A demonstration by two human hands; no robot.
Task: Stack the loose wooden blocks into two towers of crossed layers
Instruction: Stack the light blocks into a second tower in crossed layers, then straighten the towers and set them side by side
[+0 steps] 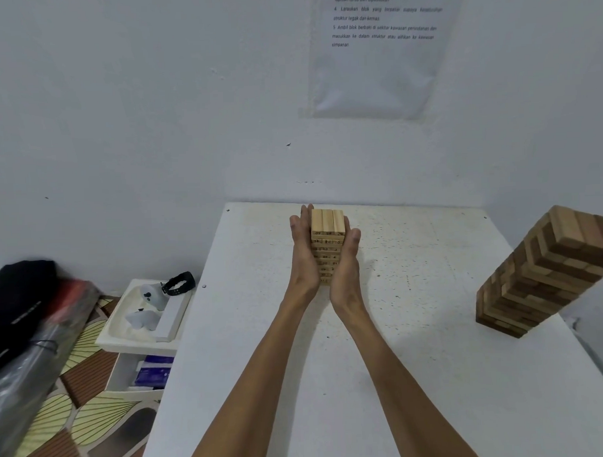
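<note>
On the table [401, 378], two towers [327, 227] [547, 267]

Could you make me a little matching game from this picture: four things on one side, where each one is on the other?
Things: 1 pale tower; 2 dark tower; 3 black strap; 4 printed sheet.
Places: A on the wall; B on the white tray; C between left hand and right hand; D at the table's right edge.
Pairs: 1-C, 2-D, 3-B, 4-A.
</note>
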